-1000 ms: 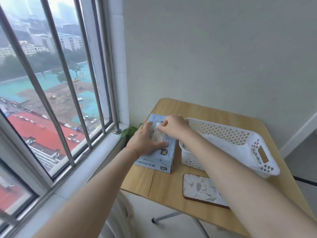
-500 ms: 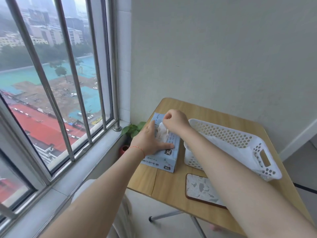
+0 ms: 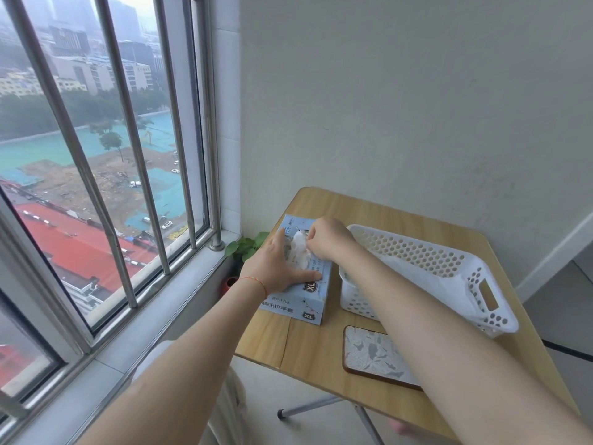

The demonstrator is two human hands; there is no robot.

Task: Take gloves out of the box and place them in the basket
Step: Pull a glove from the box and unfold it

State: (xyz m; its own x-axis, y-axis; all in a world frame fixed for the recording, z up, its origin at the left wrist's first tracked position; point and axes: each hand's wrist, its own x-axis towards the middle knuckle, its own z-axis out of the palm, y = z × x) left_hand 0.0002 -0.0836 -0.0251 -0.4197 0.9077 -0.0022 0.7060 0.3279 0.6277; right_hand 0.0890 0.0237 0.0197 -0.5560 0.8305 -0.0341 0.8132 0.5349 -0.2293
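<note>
A pale blue glove box (image 3: 301, 300) marked XL lies on the left part of the wooden table (image 3: 321, 351). My left hand (image 3: 276, 268) presses flat on the box top, fingers straight. A white glove (image 3: 298, 252) sticks up out of the box opening, and my right hand (image 3: 330, 239) pinches it with curled fingers. To the right of the box stands a white perforated basket (image 3: 449, 255) with pale glove material (image 3: 426, 271) lying in it.
A patterned mat with a brown rim (image 3: 372, 354) lies on the table's front part. A barred window (image 3: 128, 149) and its sill run along the left. A green plant in a red pot (image 3: 244, 248) sits between sill and table. A plain wall stands behind.
My view has shifted slightly. My right hand lifted a little with the glove, then dropped back to the opening. My left hand stays flat on the box.
</note>
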